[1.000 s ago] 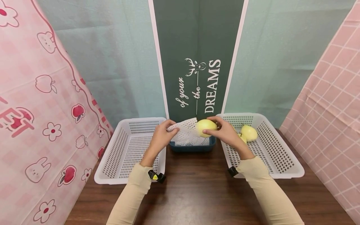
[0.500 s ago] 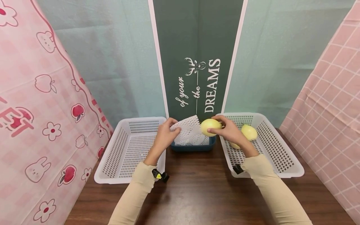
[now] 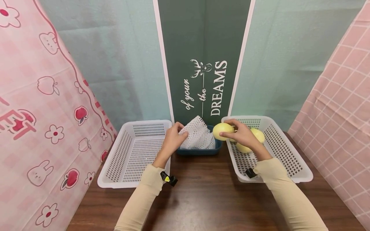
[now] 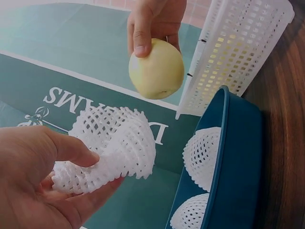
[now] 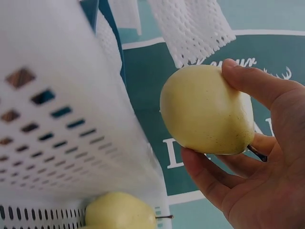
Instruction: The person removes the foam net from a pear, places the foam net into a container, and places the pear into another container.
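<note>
My left hand [image 3: 174,138] pinches a white foam fruit net [image 4: 114,145] between thumb and fingers, above the dark blue box [image 3: 199,152]. The net is an empty mesh sleeve, its open end facing away from the palm. To its right, my right hand [image 3: 241,133] grips a yellow-green pear [image 5: 207,109] with the thumb on one side and fingers on the other. The pear's dark stem points toward the palm. In the left wrist view pear and net are apart. More foam nets [image 4: 202,155] lie inside the blue box.
A white perforated basket [image 3: 292,154] at right holds other pears [image 3: 257,135], partly hidden by the right hand. Another white basket [image 3: 131,160] stands at left. Both sit on a dark wooden table [image 3: 202,192], with a green printed cloth [image 3: 205,38] hanging behind.
The pear has come away from the net as my right hand moved right toward the right basket. My left hand has shifted slightly right, and the net now tilts more upward.
</note>
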### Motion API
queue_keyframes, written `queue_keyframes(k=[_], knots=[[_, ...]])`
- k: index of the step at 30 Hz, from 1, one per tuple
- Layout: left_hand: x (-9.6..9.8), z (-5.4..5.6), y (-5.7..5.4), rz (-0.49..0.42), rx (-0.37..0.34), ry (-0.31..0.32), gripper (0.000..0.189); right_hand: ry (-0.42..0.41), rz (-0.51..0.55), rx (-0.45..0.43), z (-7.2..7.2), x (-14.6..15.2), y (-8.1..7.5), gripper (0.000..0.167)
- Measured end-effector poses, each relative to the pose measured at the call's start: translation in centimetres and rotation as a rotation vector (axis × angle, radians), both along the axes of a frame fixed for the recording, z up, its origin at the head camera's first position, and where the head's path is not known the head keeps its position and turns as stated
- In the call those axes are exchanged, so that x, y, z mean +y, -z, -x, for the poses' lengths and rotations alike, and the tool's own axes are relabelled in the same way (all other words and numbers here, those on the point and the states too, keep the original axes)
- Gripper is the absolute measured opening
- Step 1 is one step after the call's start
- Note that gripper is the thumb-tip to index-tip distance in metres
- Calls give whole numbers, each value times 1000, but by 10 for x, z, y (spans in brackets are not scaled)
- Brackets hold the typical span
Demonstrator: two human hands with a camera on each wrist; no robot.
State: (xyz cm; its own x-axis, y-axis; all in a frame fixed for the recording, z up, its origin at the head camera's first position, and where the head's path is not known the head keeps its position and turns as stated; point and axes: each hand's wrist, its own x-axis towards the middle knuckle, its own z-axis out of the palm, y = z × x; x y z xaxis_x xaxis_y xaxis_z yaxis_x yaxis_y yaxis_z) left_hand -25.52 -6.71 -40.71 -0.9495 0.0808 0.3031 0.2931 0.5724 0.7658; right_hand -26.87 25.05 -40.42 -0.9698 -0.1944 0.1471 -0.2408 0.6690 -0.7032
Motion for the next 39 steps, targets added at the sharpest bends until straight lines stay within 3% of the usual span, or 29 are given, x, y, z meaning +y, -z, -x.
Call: queue_keyframes(k=[10,25,39], knots=[[10,3,-2,-27,-42,-40,15,21,-46,-23,-1,17,0,78],[24,12,3,-107,-135,-62,33,64,-100,-39,1,49,3,83],[42,16,11,-60,-206,-105,33,68,-158,-30,-5,78,-3,85]])
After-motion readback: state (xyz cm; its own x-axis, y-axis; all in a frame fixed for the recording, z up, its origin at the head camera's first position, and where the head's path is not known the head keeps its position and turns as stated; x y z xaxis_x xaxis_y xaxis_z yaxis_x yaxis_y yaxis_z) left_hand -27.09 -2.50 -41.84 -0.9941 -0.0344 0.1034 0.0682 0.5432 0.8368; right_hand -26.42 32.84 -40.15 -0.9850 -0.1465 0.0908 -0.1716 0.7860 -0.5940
